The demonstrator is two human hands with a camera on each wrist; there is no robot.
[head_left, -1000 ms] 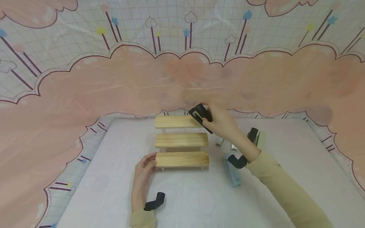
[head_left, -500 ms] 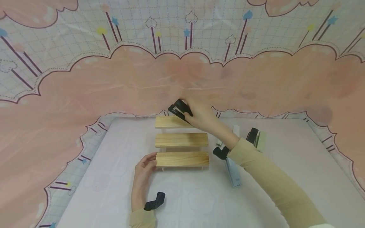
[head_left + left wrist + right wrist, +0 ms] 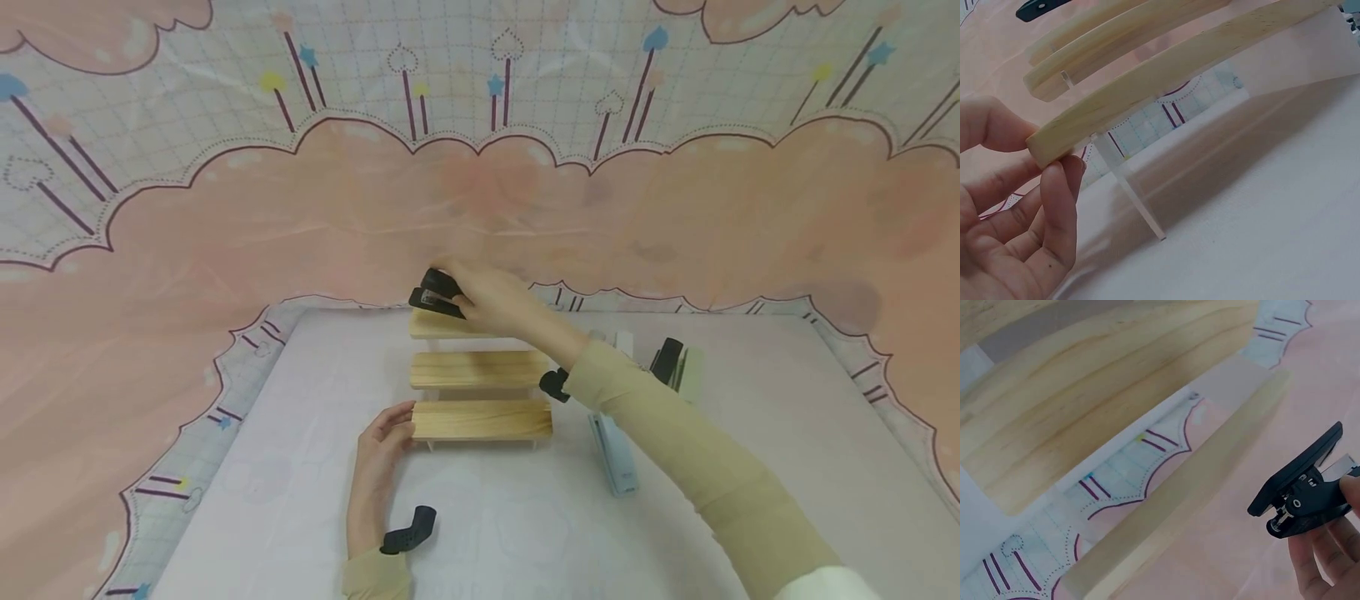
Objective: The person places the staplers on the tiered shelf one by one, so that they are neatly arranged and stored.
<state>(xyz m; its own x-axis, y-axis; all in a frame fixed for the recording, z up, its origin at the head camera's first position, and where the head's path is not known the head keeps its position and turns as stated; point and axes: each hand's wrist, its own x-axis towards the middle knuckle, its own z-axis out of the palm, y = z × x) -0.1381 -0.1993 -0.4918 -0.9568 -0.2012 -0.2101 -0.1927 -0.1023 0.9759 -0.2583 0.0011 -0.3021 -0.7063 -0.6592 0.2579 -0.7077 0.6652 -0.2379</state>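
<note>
A three-tier display rack (image 3: 480, 370) with pale wooden planks and clear supports stands mid-table. My left hand (image 3: 378, 458) pinches the left end of its lowest plank (image 3: 1122, 87) between thumb and fingers. At the top left of the rack, my right hand (image 3: 495, 304) grips a black stapler (image 3: 437, 293), which overlaps the left end of the highest plank (image 3: 442, 325) in the head view. In the right wrist view the stapler (image 3: 1304, 487) appears beside that plank's edge, thumb and fingers around one end of it.
Right of the rack lies a light blue stapler (image 3: 617, 458), partly under the right sleeve. Beyond the forearm are a black stapler-like item (image 3: 666, 360) and a pale green one (image 3: 691, 375). A patterned pink cloth (image 3: 360, 217) rises behind the white table (image 3: 255, 467).
My right hand has carried the black stapler leftward along the top plank to its left end, turning it flatter. The left hand has stayed on the lowest plank.
</note>
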